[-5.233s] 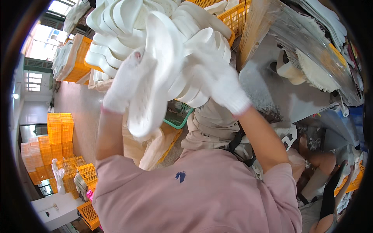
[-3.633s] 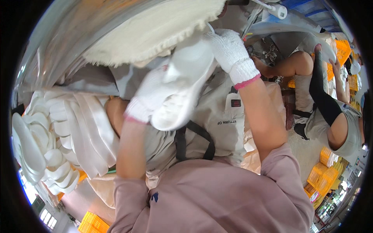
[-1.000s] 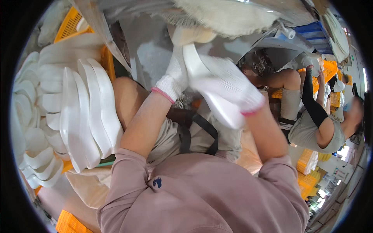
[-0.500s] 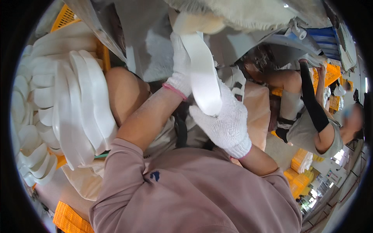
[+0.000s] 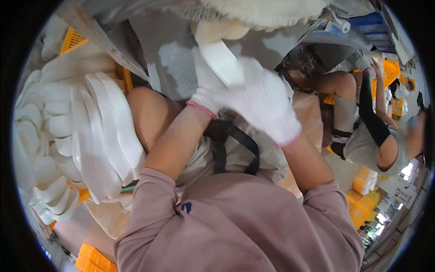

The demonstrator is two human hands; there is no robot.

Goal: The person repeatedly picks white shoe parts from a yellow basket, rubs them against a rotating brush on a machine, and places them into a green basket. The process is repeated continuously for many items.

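Both my hands wear white knit gloves and hold one white, flat, sole-shaped piece (image 5: pixel 220 61) up against a fluffy cream buffing wheel (image 5: pixel 267 10) at the top of the view. My left hand (image 5: pixel 205 88), with a pink cuff, grips the piece from the left side. Over the piece's lower end lies my right hand (image 5: pixel 263 106), blurred by motion and covering most of the piece. My pink sleeves fill the lower part of the view.
Stacks of several white sole-shaped pieces (image 5: pixel 86 131) lean at the left over orange crates (image 5: pixel 93 259). A grey machine housing (image 5: pixel 172 59) stands behind my hands. Another seated person (image 5: pixel 362 122) works at the right, with orange crates (image 5: pixel 364 192) beyond.
My right hand has slid up over the white piece, from below it to its lower end. The piece stays pressed at the buffing wheel, and my left hand keeps its grip.
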